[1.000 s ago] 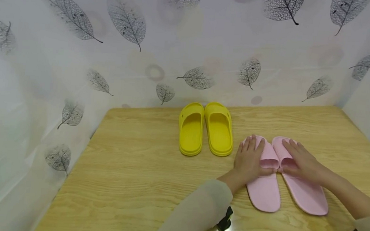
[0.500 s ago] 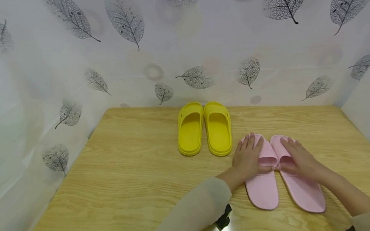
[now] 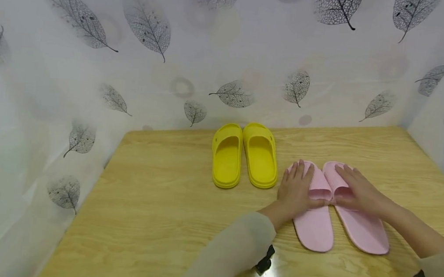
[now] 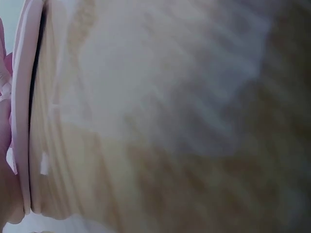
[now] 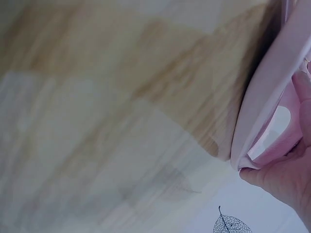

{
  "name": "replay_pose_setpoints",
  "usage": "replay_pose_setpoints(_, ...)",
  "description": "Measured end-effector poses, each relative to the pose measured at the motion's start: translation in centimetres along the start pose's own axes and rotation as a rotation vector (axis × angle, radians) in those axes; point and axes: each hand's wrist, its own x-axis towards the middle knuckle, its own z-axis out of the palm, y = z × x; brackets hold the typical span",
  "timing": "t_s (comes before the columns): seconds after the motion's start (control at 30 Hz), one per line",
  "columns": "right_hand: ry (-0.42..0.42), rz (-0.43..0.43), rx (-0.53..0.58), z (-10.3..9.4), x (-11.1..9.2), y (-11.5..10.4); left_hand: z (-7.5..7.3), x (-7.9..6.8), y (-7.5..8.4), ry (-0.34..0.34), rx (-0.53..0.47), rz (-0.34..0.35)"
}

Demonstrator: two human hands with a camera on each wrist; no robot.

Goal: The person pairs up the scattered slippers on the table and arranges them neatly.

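Note:
A pair of pink slippers lies side by side on the wooden tabletop, toes away from me and nearly touching, heels spread apart. My left hand [image 3: 294,192] rests on the left pink slipper [image 3: 314,230], fingers extended along its outer front, thumb reaching across the opening. Over the right pink slipper [image 3: 366,232] lies my right hand [image 3: 361,194], its fingers straight on the strap. Both thumbs meet near the slippers' inner sides. The right wrist view shows a fingertip of the right hand [image 5: 286,179] at the pink slipper's edge [image 5: 272,82].
Two yellow slides, the left one [image 3: 227,163] and the right one [image 3: 261,161], stand together near the back edge, left of the pink pair. Leaf-patterned white sheeting [image 3: 254,40] encloses the wooden tabletop [image 3: 151,220] at the back and sides.
Both hands and the pink slippers keep almost the same place on the tabletop. The whole head view has shifted slightly, so everything appears a little farther left.

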Motion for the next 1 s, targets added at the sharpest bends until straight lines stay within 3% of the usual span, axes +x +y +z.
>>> replay_pose_setpoints(0.17,-0.016,0.027,0.022,-0.6,0.2,-0.3,-0.4,0.2,-0.2,0.036,-0.032,-0.001)
replay_pose_setpoints(0.33,-0.042,0.082,0.024,-1.1,0.4,-0.7,-0.6,0.0,-0.6,0.058,-0.126,0.019)
replay_pose_setpoints(0.43,-0.062,0.111,-0.03,-1.3,0.3,-1.0,-0.8,-0.4,-0.6,0.052,-0.128,0.056)
replay_pose_setpoints(0.57,-0.07,0.12,-0.091,-1.4,0.1,-1.5,-1.3,-0.9,-0.5,0.055,-0.056,0.157)
replay_pose_setpoints(0.8,-0.043,0.04,-0.118,-1.7,-0.8,-2.2,-2.0,-1.6,-0.6,0.067,0.025,0.283)
replay_pose_setpoints(1.0,0.003,-0.085,-0.189,-2.0,-2.0,-3.0,-2.8,-2.4,-1.1,0.064,0.008,0.36)
